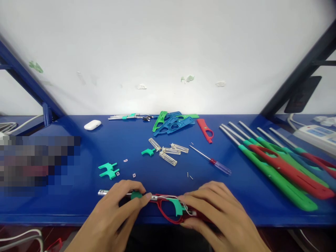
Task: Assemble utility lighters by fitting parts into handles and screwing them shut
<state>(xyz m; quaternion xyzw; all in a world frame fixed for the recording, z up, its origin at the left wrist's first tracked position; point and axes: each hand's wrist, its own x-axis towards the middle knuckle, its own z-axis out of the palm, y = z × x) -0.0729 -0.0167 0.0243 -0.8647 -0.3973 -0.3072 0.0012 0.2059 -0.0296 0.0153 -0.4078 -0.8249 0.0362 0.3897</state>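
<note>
At the table's front edge I hold a partly assembled long-reach lighter with its red handle shell (160, 209) open. My left hand (118, 210) is closed on the lighter's metal tube (103, 192), near a green collar (135, 195); thumb and forefinger pinch around the joint with the shell. A teal trigger (176, 207) sits at the finger loop, with a thin white wire (168, 196) running over it. My right hand (217, 213) grips the handle's right end, fingertips on top by the wire and thumb below. Its palm hides most of that end.
Clear fuel tanks (168, 158), loose teal triggers (109, 170), small screws (191, 177) and a screwdriver (220, 167) lie ahead. Handle shells (173, 125) and metal tubes (123, 117) are at the back. Several lighters (278, 178) lie right; a white earbud case (92, 125) sits left.
</note>
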